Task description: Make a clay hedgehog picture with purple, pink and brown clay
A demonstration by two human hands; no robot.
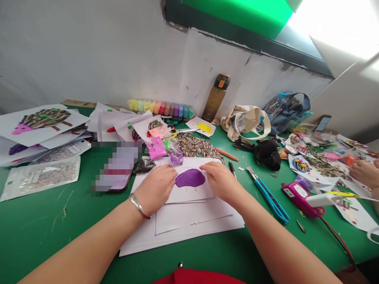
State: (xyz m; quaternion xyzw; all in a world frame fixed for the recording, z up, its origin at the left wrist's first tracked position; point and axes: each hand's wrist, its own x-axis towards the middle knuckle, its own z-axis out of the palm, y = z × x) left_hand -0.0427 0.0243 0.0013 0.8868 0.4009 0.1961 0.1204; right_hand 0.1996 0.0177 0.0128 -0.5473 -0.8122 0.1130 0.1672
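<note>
A flat purple clay oval [190,178] lies on a small white sheet of paper [177,196], with two short drawn lines below it. My left hand [158,185] rests on the sheet, its outstretched fingers at the left edge of the clay. On the other side, my right hand [222,182] reaches with its index finger to the clay's upper right edge; its other fingers are partly hidden. Neither hand visibly grips anything. Larger white sheets [142,240] lie underneath. Just beyond are a purple clay packet [177,156], a pink packet [156,147] and striped sunflower seeds [195,146].
At left are a phone [118,167], seed-covered pictures [44,118] and a clear bag [41,177]. To the right lie a blue utility knife [271,197], a pen [232,169] and a magenta glue gun [304,199]. A bottle [216,98] stands behind. Another person's hand [364,173] is far right.
</note>
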